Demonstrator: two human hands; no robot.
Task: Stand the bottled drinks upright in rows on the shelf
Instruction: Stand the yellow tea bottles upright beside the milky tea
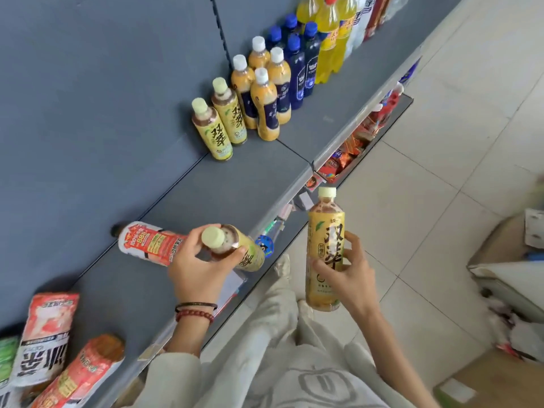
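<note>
My left hand (197,267) grips the neck of a yellow-labelled tea bottle (250,254) that lies tilted over the front edge of the grey shelf (206,195). In front of the shelf, my right hand (348,278) holds a second, upright tea bottle (323,231) of the same kind. Two matching tea bottles (219,128) stand upright near the back panel, beside several orange-drink bottles (263,95), dark blue bottles (300,63) and tall yellow soda bottles (329,39). A red-and-white labelled bottle (147,242) lies on its side behind my left hand.
Several red-and-white bottles (50,334) lie flat at the shelf's near left end. Snack packets (347,154) fill the lower shelf under the price rail. Cardboard boxes (500,266) stand on the tiled floor at the right. Bare shelf surface stretches between the standing bottles and my hands.
</note>
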